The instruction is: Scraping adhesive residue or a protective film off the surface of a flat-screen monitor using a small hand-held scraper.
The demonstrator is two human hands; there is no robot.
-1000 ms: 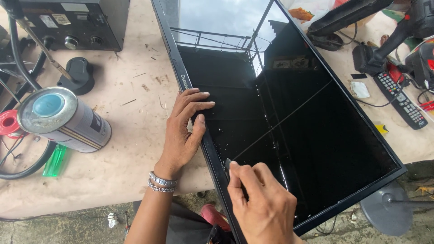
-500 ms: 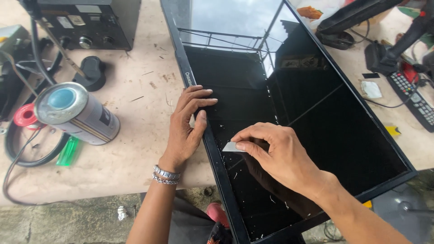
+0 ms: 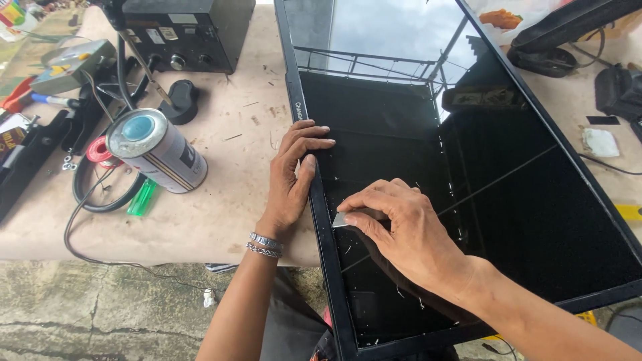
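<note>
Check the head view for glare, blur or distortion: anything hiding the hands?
Head view: even daylight, soft shadows. The black screen panel mirrors sky and a railing across its upper part, so glare sits there, away from both hands. Left hand, right hand and the small metal blade are sharp. Slight wide-angle bending at the edges; the metal can stays crisp.

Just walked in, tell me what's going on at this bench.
A person is working on a flat black screen panel lying face up across the table. The left hand lies flat on the panel's left frame edge. The right hand pinches a small thin metal blade against the glass next to that edge. Small specks lie scattered on the glass around it. Left of the hands lie a metal can on its side, coiled cable, a green lighter and a black equipment box.
</note>
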